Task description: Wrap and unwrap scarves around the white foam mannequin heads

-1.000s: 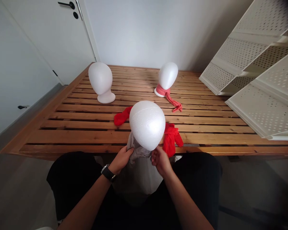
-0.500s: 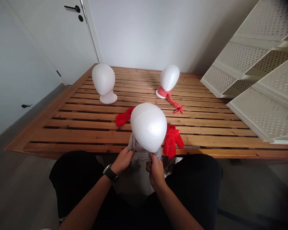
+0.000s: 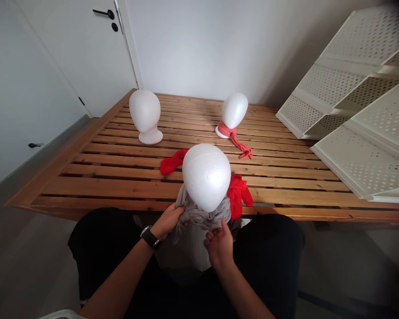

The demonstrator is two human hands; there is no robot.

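Standing upright, foam head (image 3: 206,175) wears grey scarf (image 3: 194,215); left hand (image 3: 168,220) pinches it, right hand (image 3: 219,246) spread.

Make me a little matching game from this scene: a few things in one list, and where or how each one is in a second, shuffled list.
Things:
1. grey scarf
2. pink scarf
3. red scarf
4. bare foam head

States:
A. lying loose on the slatted table
B. standing far left, nothing on it
C. wrapped round the far right head, tail trailing
D. gripped by the left hand under the nearest head

Pairs: 1-D, 2-C, 3-A, 4-B
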